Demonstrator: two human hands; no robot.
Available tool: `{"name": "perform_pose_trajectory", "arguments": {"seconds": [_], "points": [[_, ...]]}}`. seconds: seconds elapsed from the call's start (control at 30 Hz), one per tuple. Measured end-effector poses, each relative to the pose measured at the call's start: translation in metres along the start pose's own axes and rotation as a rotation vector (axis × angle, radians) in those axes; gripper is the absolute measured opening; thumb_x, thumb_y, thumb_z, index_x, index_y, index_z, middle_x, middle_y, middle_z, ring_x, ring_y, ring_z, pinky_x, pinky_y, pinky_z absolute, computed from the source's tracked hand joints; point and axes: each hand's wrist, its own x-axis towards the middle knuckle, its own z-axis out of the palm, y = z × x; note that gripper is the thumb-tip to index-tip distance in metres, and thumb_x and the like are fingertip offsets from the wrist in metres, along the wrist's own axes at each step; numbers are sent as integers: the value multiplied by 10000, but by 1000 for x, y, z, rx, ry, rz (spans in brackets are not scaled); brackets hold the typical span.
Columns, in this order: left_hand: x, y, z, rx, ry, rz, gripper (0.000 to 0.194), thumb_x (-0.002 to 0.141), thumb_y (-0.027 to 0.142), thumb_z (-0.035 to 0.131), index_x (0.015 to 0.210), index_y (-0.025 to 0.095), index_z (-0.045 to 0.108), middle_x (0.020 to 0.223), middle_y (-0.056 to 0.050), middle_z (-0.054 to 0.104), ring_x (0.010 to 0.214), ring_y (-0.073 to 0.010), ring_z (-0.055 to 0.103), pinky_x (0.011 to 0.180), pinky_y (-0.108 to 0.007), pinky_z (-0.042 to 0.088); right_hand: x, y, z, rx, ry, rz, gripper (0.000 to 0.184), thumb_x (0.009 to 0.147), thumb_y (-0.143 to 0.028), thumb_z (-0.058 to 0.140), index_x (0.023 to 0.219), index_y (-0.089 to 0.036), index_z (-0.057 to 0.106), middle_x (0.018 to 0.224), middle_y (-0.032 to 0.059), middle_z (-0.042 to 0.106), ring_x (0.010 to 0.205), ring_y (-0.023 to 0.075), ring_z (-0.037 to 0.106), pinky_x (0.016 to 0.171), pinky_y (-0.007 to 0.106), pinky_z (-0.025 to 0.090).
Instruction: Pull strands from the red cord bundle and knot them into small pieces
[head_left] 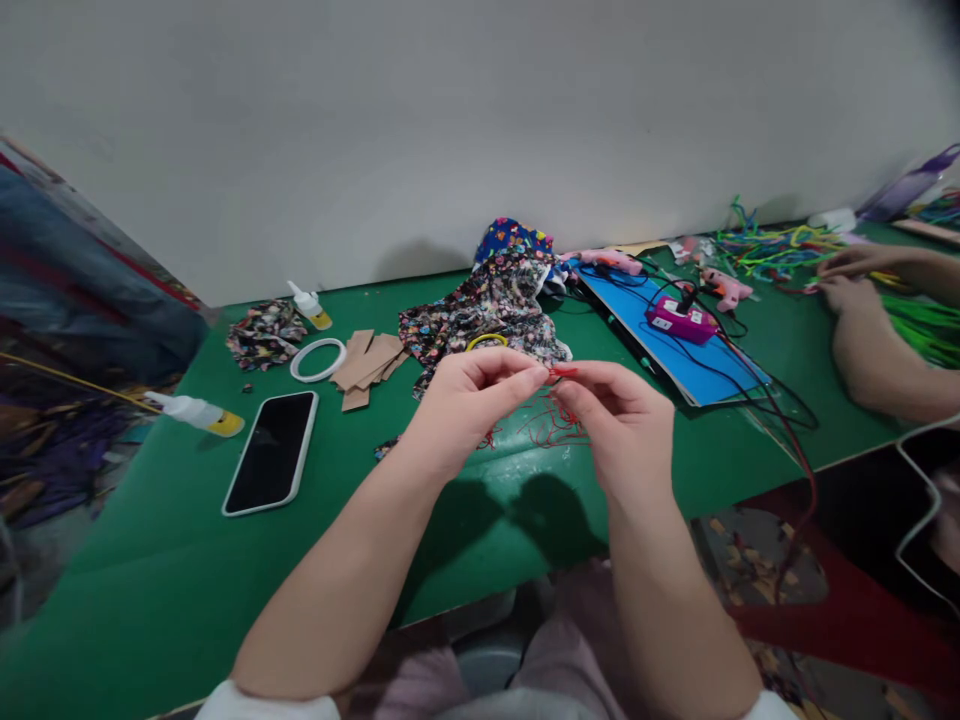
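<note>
My left hand and my right hand meet above the green table, fingertips nearly touching. Both are closed in a pinch on a small bit of red thread; its exact form is too small to make out. Loose red threads lie in a tangle on the table beneath my hands. Just behind them is a crumpled black floral cloth, with a yellow ring on it partly hidden by my left hand.
Left on the green table are a phone, two glue bottles, a white ring and cardboard pieces. Right are a blue folder, purple power strip, cords and pink glue guns. A co-worker's hands work beyond.
</note>
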Motion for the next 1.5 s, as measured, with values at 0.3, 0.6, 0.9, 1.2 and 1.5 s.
{"name": "perform_pose_trajectory", "arguments": {"seconds": [0.3, 0.6, 0.9, 1.2, 1.5], "points": [[-3, 3, 2, 149, -7, -8, 205, 737, 371, 655, 722, 167, 672, 485, 48, 477, 403, -42, 351, 371, -181, 286, 0, -1, -1, 12, 62, -13, 93, 773, -317, 659, 810, -236, 686, 673, -17, 675, 582, 115, 623, 538, 242, 512], [-4, 1, 4, 284, 101, 165, 189, 736, 352, 661, 762, 169, 704, 583, 10, 606, 468, -63, 470, 419, -178, 384, -2, 0, 1, 20, 70, -12, 133, 729, -356, 699, 778, -233, 686, 684, -11, 670, 575, 111, 597, 520, 238, 498], [-9, 0, 8, 371, 154, 334, 136, 771, 298, 638, 804, 197, 723, 766, -11, 718, 658, -107, 626, 586, -189, 492, -1, 2, 1, 60, 93, -1, 122, 718, -337, 713, 785, -237, 694, 679, -16, 666, 581, 108, 589, 534, 238, 493], [-10, 0, 8, 536, 197, 459, 139, 788, 294, 626, 818, 200, 724, 791, -23, 724, 675, -120, 627, 609, -214, 481, -2, 4, 1, 24, 75, -5, 144, 722, -356, 703, 788, -229, 686, 683, -8, 664, 574, 113, 582, 503, 240, 484], [-7, -5, 5, 667, 135, 628, 134, 812, 267, 614, 873, 206, 716, 768, -9, 719, 670, -98, 614, 643, -206, 452, -2, 1, 2, 100, 77, -10, 85, 719, -305, 711, 766, -238, 689, 726, -14, 680, 606, 105, 613, 543, 228, 516]]}}
